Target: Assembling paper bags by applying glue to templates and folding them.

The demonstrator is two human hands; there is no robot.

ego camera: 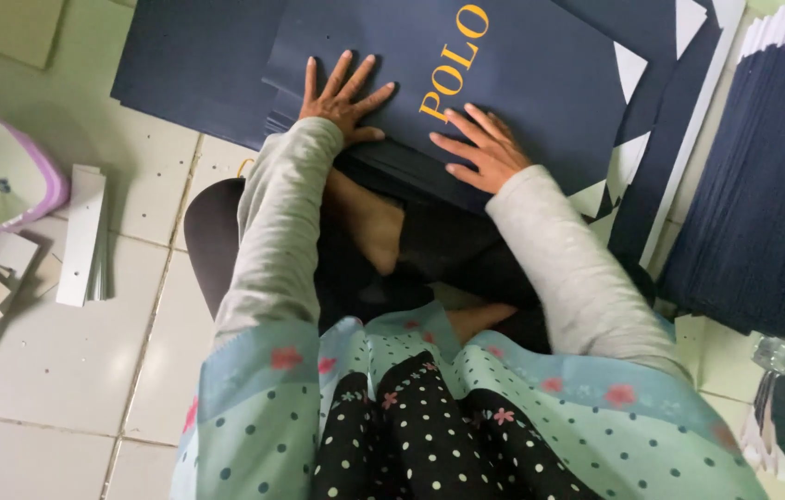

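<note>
Both the left hand (342,97) and the right hand (478,148) are pressing flat, fingers spread and gripping nothing, on the top navy sheet (522,83) of a stack on the floor, which looks light, smooth, bendable and best lifted by its edges.

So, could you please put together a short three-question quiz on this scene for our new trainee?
1. True or false: both hands lie flat, fingers spread, on the top dark blue sheet.
2. Which hand is nearer the gold lettering on that sheet: A left hand, B right hand?
3. Fill in: the white strips lie on the tiled ____.

Key: 1 true; 2 B; 3 floor.
</note>
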